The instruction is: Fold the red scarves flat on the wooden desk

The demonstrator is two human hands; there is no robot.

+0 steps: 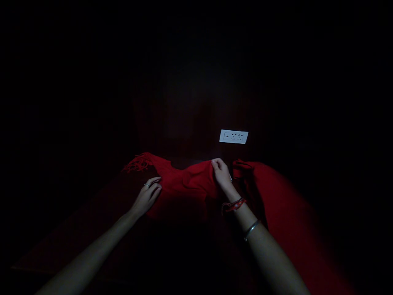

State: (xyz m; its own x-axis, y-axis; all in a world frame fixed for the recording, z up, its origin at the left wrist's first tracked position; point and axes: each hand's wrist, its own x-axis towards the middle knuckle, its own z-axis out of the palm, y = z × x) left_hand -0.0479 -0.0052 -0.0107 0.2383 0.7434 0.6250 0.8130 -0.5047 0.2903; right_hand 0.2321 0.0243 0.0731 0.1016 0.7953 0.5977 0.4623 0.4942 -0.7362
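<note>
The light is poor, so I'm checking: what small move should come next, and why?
Probably draw the red cloth between the hands gently outward with the left hand, which is at its left edge: folds cross its middle, and the right hand, seemingly pinching its far corner, could steady it.

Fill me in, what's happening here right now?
A person is handling a red cloth in near darkness. The right hand pinches its upper right part between the fingers; the left hand is at its left edge, though whether it grips is hard to tell. A fringe spreads at the cloth's far left end. More red fabric lies off to the right, and a white socket plate shows behind.
</note>
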